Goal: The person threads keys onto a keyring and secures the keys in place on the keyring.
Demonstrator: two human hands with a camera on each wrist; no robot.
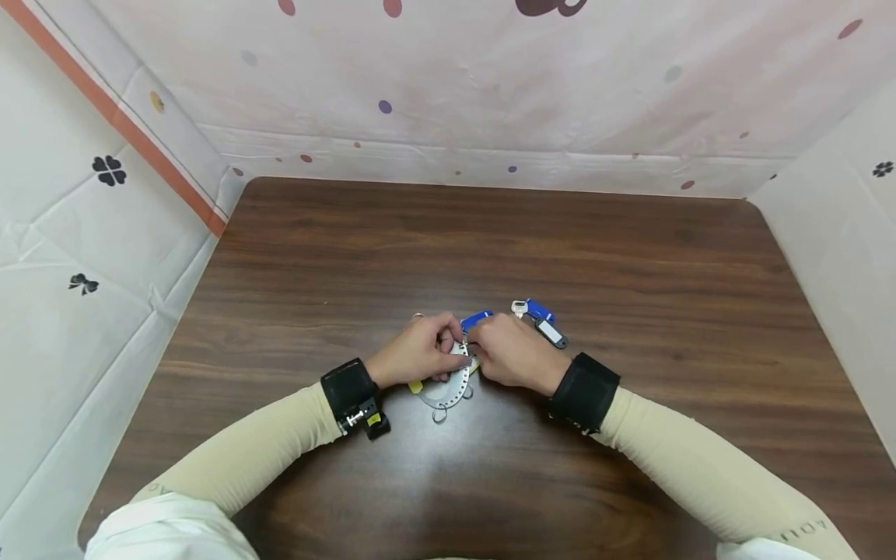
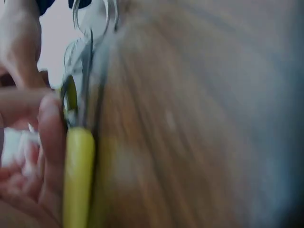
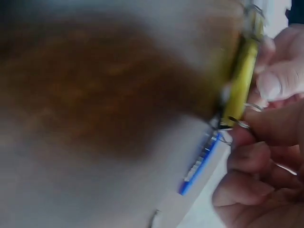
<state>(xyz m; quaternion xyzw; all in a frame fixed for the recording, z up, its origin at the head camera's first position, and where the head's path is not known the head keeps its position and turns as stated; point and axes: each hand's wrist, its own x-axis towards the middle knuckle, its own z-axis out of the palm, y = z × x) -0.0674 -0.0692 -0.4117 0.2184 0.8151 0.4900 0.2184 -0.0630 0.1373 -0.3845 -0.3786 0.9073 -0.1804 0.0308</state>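
Note:
A flat, curved metal plate [image 1: 446,395] with a row of small holes along its rim is held in my left hand [image 1: 423,348], thumb on its face. Small split rings [image 1: 439,416] hang from its edge. A yellow key tag [image 2: 78,175] lies alongside the left fingers, and another yellow tag [image 3: 241,85] shows in the right wrist view. My right hand [image 1: 518,351] pinches a small split ring [image 3: 242,122] at the plate's edge. Just beyond the fingers is a blue key tag [image 1: 476,320]. Fingers partly hide the plate's far side.
On the brown wooden table [image 1: 336,257], beyond my right hand, lie a key [image 1: 519,309], a blue key tag [image 1: 540,310] and a black tag with a white label [image 1: 551,333]. Patterned white sheets [image 1: 448,93] border the table at the back and sides.

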